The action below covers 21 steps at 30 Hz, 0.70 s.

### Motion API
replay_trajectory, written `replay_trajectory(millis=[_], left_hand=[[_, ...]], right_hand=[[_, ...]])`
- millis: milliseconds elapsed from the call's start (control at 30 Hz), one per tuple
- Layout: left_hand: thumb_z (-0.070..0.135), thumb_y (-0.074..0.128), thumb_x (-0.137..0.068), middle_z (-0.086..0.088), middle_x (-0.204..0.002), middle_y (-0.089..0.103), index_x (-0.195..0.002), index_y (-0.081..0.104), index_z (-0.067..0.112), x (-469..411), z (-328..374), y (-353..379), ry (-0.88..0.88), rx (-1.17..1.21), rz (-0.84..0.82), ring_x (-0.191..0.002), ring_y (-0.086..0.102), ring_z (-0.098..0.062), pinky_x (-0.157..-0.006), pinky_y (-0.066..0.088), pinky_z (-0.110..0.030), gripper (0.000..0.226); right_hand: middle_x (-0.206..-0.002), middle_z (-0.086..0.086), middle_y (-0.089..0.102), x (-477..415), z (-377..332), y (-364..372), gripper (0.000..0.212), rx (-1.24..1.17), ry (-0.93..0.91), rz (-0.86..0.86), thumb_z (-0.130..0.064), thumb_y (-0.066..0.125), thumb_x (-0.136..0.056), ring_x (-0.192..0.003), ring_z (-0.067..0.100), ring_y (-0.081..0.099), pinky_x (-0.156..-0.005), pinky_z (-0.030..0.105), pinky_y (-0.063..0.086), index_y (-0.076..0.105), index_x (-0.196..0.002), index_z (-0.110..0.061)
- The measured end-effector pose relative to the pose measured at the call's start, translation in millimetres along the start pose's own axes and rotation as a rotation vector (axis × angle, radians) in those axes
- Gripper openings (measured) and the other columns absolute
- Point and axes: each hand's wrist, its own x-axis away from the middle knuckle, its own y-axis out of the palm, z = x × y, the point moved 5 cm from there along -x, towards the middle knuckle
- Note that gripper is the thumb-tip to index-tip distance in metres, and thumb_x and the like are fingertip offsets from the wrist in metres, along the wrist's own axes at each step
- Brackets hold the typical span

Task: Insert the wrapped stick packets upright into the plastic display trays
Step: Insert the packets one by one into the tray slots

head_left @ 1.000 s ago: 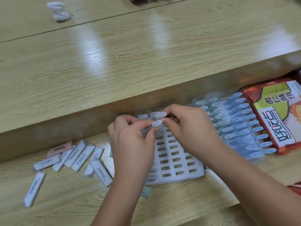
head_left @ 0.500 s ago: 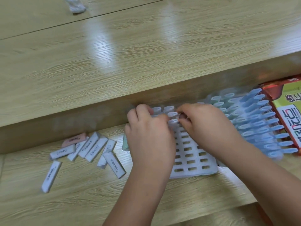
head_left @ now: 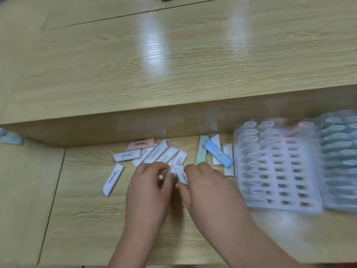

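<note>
Several loose wrapped stick packets (head_left: 160, 153) lie in a pile on the lower wooden desk, mostly white, with one pink packet (head_left: 141, 144), a blue packet (head_left: 218, 155) and a green packet (head_left: 201, 151). My left hand (head_left: 150, 188) and right hand (head_left: 206, 186) meet at the pile's near edge. A white packet (head_left: 180, 175) sits between them, pinched by my right thumb and fingers. My left fingers are curled beside it; blur hides whether they hold anything. The white slotted tray (head_left: 289, 207) lies to the right, with packets upright in its far and left rows.
A second tray (head_left: 340, 151), full of blue-topped packets, lies at the right edge. A raised wooden ledge (head_left: 173, 122) runs behind the pile. One white packet (head_left: 114, 178) lies apart at the left. More packets (head_left: 11, 140) show at the far left edge.
Both hands have left the slotted tray and moved left to the loose pile. The camera has swung left, so the tray now sits at the right and the snack bag is gone from view.
</note>
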Motion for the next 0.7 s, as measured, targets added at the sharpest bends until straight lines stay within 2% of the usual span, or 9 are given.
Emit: replay_trajectory(millis=[100, 200, 267, 400, 467, 533, 600, 700], left_hand=[[0.022, 0.070, -0.086, 0.005, -0.103, 0.061, -0.108, 0.070, 0.025, 1, -4, 9, 0.020, 0.006, -0.022, -0.090, 0.063, -0.017, -0.082, 0.052, -0.036, 0.023], [0.026, 0.069, -0.086, 0.005, -0.101, 0.060, -0.105, 0.068, 0.026, 2, -4, 11, 0.014, -0.036, 0.014, -0.094, 0.058, -0.020, -0.075, 0.046, -0.033, 0.019], [0.027, 0.070, -0.082, 0.008, -0.093, 0.059, -0.094, 0.063, 0.028, 2, -3, 9, -0.010, -0.054, 0.033, -0.090, 0.056, -0.019, -0.071, 0.044, -0.033, 0.014], [0.022, 0.072, -0.081, 0.013, -0.078, 0.062, -0.080, 0.053, 0.031, 4, -6, 2, -0.093, 0.102, 0.061, -0.076, 0.062, -0.011, -0.068, 0.051, -0.037, 0.021], [0.018, 0.072, -0.083, 0.013, -0.078, 0.065, -0.079, 0.056, 0.033, 5, 0, -9, -0.093, 0.236, 0.110, -0.072, 0.063, -0.006, -0.065, 0.049, -0.025, 0.023], [0.015, 0.071, -0.086, 0.016, -0.086, 0.068, -0.082, 0.061, 0.034, 6, 16, -23, -0.051, 0.377, 0.151, -0.073, 0.065, -0.006, -0.066, 0.048, -0.020, 0.022], [0.016, 0.072, -0.086, 0.011, -0.094, 0.070, -0.087, 0.065, 0.037, 8, 41, -35, 0.008, 0.532, 0.141, -0.078, 0.067, -0.010, -0.071, 0.052, -0.024, 0.023], [0.023, 0.077, -0.081, 0.005, -0.090, 0.072, -0.092, 0.068, 0.043, 12, 91, -37, 0.142, 0.648, 0.060, -0.082, 0.069, -0.015, -0.076, 0.052, -0.031, 0.025]], right_hand=[[-0.080, 0.005, 0.060, -10, -2, 23, 0.036, 0.079, 0.083, -0.096, -0.043, 0.080, -0.071, -0.063, 0.024, 0.065, -0.044, 0.033, 0.044, 0.061, -0.086, -0.016], [-0.102, 0.002, 0.057, -12, 7, 25, 0.030, -0.047, 0.144, -0.049, -0.046, 0.056, -0.091, -0.092, 0.024, 0.064, -0.061, 0.033, 0.040, 0.052, -0.104, -0.020], [-0.107, -0.003, 0.054, -11, 13, 22, 0.031, -0.159, 0.160, -0.026, -0.051, 0.048, -0.093, -0.100, 0.021, 0.059, -0.068, 0.033, 0.042, 0.048, -0.107, -0.024], [-0.097, -0.011, 0.056, -8, 7, -2, 0.024, -0.366, 0.156, -0.010, -0.053, 0.052, -0.087, -0.092, 0.013, 0.059, -0.075, 0.036, 0.050, 0.048, -0.096, -0.031], [-0.080, -0.012, 0.059, -2, 11, -23, 0.018, -0.518, 0.142, 0.043, -0.049, 0.054, -0.085, -0.073, 0.006, 0.058, -0.066, 0.030, 0.049, 0.052, -0.086, -0.031], [-0.066, -0.010, 0.056, 6, 27, -48, 0.017, -0.632, 0.119, 0.123, -0.038, 0.058, -0.086, -0.060, 0.007, 0.055, -0.055, 0.022, 0.039, 0.053, -0.074, -0.027], [-0.067, -0.010, 0.056, 14, 53, -76, 0.016, -0.673, 0.102, 0.224, -0.028, 0.062, -0.087, -0.063, 0.006, 0.056, -0.053, 0.013, 0.034, 0.058, -0.072, -0.025], [-0.074, -0.011, 0.062, 23, 104, -103, 0.010, -0.580, 0.115, 0.358, -0.024, 0.066, -0.085, -0.072, 0.005, 0.061, -0.056, 0.010, 0.041, 0.064, -0.076, -0.027]])
